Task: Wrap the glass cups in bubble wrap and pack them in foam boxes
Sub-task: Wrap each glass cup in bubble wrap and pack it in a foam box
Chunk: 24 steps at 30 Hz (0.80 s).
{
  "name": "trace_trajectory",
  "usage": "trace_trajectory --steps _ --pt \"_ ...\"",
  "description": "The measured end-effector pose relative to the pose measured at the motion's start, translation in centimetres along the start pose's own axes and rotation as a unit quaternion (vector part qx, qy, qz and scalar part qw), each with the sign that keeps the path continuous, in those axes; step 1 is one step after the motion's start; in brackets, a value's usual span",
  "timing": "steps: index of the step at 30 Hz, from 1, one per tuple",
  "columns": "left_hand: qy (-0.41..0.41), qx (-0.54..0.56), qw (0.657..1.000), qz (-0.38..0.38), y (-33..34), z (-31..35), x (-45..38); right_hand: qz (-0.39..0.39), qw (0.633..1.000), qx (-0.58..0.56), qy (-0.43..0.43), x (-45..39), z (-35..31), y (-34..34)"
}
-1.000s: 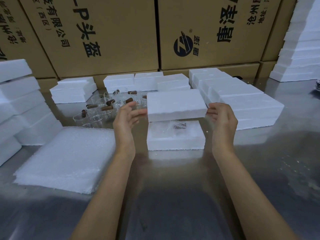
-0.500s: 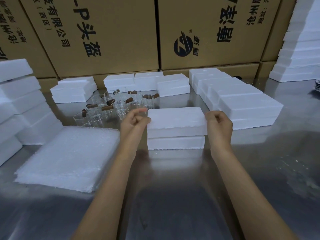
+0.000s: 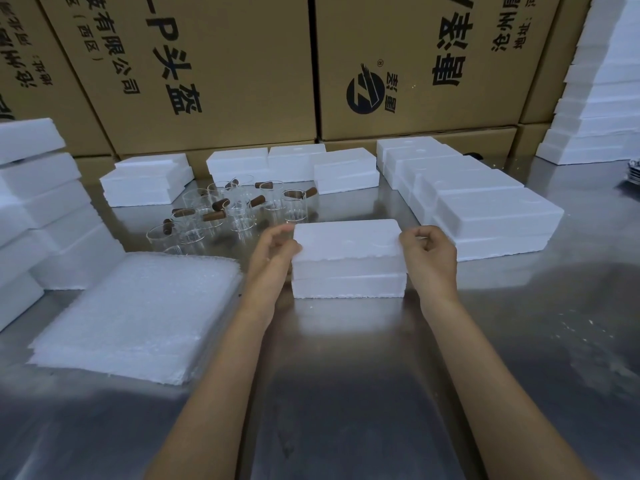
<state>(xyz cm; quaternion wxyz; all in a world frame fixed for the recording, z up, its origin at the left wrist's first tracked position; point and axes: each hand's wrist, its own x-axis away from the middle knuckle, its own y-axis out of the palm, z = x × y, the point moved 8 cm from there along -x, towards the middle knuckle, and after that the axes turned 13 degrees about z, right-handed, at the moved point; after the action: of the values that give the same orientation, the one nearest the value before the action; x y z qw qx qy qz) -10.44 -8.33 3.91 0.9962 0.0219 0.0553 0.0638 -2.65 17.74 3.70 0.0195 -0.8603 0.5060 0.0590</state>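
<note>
Sitting closed, lid on base, the white foam box (image 3: 349,263) is pinched at its ends by left hand (image 3: 273,252) and right hand (image 3: 429,254), fingers curled.

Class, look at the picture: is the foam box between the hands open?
No, the lid sits flush on the foam box, closing it.

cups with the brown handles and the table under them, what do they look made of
Cups: clear glass by the look, see-through walls; the brown stubby handles could be wood, hard to tell. Table: likely stainless steel, a grey brushed sheen that mirrors the boxes and arms.
</note>
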Motion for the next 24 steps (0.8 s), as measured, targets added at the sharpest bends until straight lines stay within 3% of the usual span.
trace_trajectory --steps 10,24 --pt "0.018 -0.015 1.000 -0.019 0.3 0.0 0.4 -0.066 0.994 -0.015 0.081 0.2 1.1 0.4" --pt "0.030 -0.051 0.998 -0.028 0.7 -0.2 0.3 -0.089 0.993 0.038 0.061 0.5 1.7 1.3"
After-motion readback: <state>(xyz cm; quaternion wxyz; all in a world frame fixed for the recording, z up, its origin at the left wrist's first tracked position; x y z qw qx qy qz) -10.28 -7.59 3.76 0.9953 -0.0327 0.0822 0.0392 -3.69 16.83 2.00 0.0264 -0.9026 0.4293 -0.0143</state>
